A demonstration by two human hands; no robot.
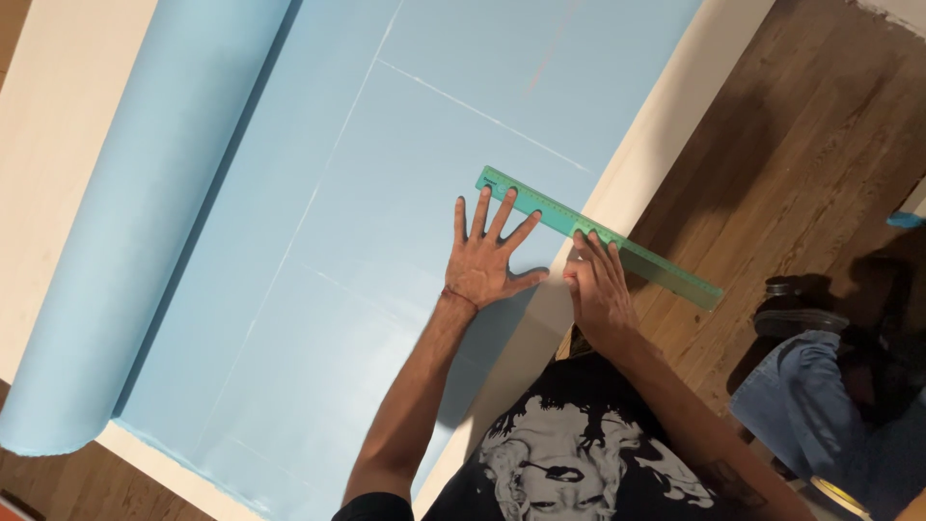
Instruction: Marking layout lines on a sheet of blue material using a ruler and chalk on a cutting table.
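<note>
Already crossed by several faint straight lines, the pale blue sheet (386,193) lies unrolled on the white surface (666,125), where the flat, spread left hand (487,265) and loosely open right hand (598,289) press the long green plastic ruler (598,234) at its edge.

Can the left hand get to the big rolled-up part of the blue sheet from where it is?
Probably yes. The left hand lies flat on the blue sheet, fingers spread by the green ruler. Only bare sheet lies between it and the roll, though it looks like a long stretch.
</note>
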